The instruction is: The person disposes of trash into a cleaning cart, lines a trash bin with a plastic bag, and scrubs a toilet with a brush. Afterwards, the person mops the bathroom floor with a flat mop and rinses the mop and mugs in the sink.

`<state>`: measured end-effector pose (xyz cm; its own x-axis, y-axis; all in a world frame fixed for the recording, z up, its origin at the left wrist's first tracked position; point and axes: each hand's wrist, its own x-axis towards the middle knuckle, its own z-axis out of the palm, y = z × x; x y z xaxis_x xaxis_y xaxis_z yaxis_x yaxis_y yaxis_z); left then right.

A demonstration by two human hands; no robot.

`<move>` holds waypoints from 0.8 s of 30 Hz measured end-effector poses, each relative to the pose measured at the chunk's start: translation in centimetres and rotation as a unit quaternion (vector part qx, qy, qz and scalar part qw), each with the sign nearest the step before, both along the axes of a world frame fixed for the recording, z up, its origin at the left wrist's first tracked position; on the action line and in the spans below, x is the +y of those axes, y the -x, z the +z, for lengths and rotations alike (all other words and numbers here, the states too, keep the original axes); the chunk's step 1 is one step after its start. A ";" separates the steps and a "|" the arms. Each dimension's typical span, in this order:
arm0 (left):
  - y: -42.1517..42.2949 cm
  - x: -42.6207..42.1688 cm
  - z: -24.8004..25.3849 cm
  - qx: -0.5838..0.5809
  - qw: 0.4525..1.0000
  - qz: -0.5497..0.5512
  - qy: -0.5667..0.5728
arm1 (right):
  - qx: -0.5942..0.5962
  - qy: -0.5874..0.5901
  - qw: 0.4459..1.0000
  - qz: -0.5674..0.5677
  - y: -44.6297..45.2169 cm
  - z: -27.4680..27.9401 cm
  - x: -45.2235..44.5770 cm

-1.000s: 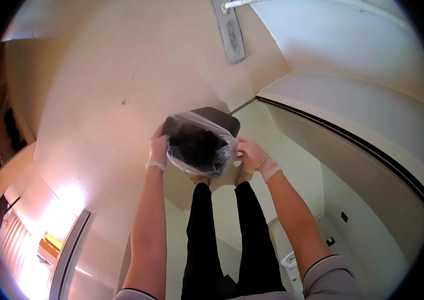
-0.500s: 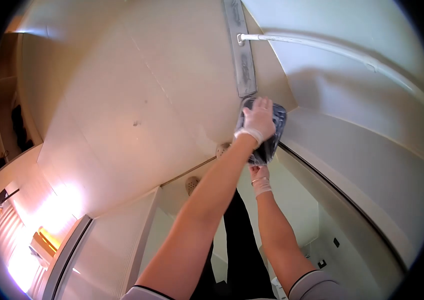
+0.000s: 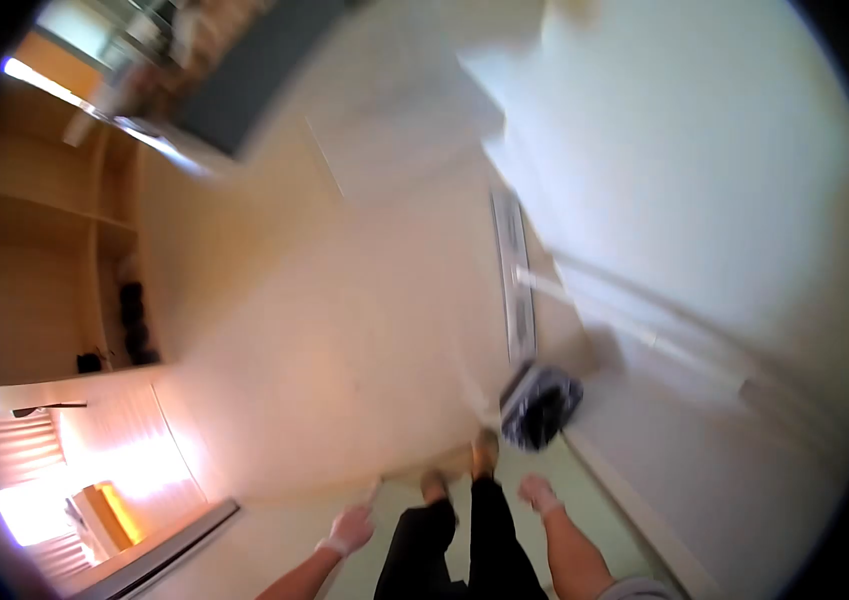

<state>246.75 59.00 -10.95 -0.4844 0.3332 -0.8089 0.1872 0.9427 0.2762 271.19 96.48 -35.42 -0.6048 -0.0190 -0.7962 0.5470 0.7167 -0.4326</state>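
A small waste bin [image 3: 541, 407] with a dark plastic liner stands on the floor by the right wall, at the foot of a flat mop head [image 3: 516, 330]. My right hand [image 3: 538, 492], gloved in thin white, is just below the bin and apart from it. Motion blur smears its fingers, and no object shows in it. Lower left, my left hand [image 3: 348, 530], gloved the same way, has its fingers curled in beside the edge of a pale panel [image 3: 378, 490]. What those fingers hold, if anything, is hidden.
The mop's white pole [image 3: 624, 318] slants along the right wall. My shoes [image 3: 485, 452] rest at a floor threshold. Wooden shelves [image 3: 34, 215] holding dark items stand on the left. A dark-sided piece of furniture [image 3: 264, 85] is at the top. A bright window [image 3: 32, 515] glows lower left.
Both hands have come away from the bin, which now stands on the floor. My left hand has swung down and left to the panel's edge. The view has tilted up, showing more room.
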 end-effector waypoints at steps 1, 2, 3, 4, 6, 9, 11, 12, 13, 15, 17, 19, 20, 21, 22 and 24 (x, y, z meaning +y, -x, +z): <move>1.1 -1.9 3.3 -0.005 1.000 0.030 0.001 | -0.059 0.131 0.973 -0.183 3.4 6.5 2.5; 1.1 -5.4 4.2 0.028 0.999 0.025 -0.020 | -0.069 0.105 0.986 -0.114 6.1 7.9 3.7; 2.4 -6.9 5.8 -0.003 0.999 0.031 0.019 | -0.122 0.116 0.952 -0.256 9.6 10.1 5.2; 3.3 -8.3 8.2 0.015 0.997 0.074 -0.010 | -0.177 0.135 0.893 -0.392 12.6 12.1 6.4; 6.0 -9.7 11.3 0.044 0.990 0.126 -0.050 | -0.011 0.041 0.910 -0.412 20.6 15.5 8.8; 10.7 -10.3 13.3 0.059 0.975 0.214 -0.025 | 0.220 0.076 0.850 -0.473 39.4 31.4 10.3; 15.3 -9.5 14.0 0.078 0.949 0.305 -0.033 | 0.320 0.103 0.838 -0.429 51.2 42.3 9.1; 18.3 -8.4 14.7 0.184 0.933 0.306 -0.046 | 0.393 0.182 0.811 -0.395 56.0 49.1 7.8; 22.4 -7.2 15.1 0.286 0.908 0.301 -0.059 | 0.493 0.142 0.805 -0.297 60.4 53.8 6.6; 34.4 -3.7 20.4 0.410 0.836 0.332 -0.151 | 0.569 0.229 0.758 -0.221 68.1 63.9 3.1; 46.6 -0.8 26.7 0.472 0.786 0.339 -0.211 | 0.576 0.267 0.765 -0.107 74.8 68.6 0.3; 56.5 2.3 35.0 0.403 0.760 0.362 -0.360 | 0.562 0.161 0.811 -0.013 79.7 71.2 -3.4; 60.1 4.1 38.8 0.307 0.758 0.400 -0.413 | 0.577 0.158 0.801 0.011 81.6 71.8 -5.3; 63.3 5.4 41.7 0.209 0.745 0.432 -0.463 | 0.595 0.154 0.788 0.038 83.4 72.0 -7.0; 66.2 5.7 43.1 0.206 0.747 0.428 -0.465 | 0.595 0.139 0.790 0.058 85.2 71.3 -8.2; 70.1 6.2 44.7 0.068 0.887 0.294 -0.350 | 0.563 0.126 0.816 0.027 87.3 71.6 -8.8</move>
<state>176.63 65.19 33.76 -0.8184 0.3874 -0.4243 -0.2032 0.4956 0.8445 183.90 87.69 36.19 -0.9433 -0.1466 0.2979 -0.3288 0.5367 -0.7770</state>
